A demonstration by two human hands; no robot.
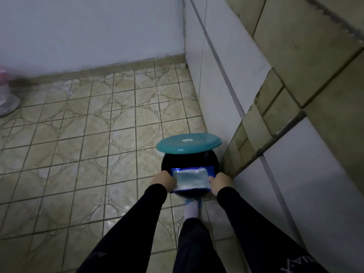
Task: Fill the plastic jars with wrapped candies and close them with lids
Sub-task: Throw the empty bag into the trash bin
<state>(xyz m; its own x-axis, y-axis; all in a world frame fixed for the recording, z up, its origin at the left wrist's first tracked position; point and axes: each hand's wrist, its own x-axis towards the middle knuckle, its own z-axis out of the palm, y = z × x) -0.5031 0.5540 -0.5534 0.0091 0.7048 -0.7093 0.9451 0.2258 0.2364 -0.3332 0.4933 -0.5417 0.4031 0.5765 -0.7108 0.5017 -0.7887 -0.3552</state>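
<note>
A blue and white plastic bag [191,179] is stretched flat between my two hands over a round black bin [211,160] on the tiled floor. My left hand [163,181] grips the bag's left edge. My right hand [220,183] grips its right edge. The bin's teal lid [188,144] stands tipped up behind the opening. No jars or candies are in view.
A tiled counter wall [256,115] runs close along the right of the bin. My foot in a white sock and blue slipper [192,208] is just in front of the bin. A pink and clear plastic object [6,95] sits at far left.
</note>
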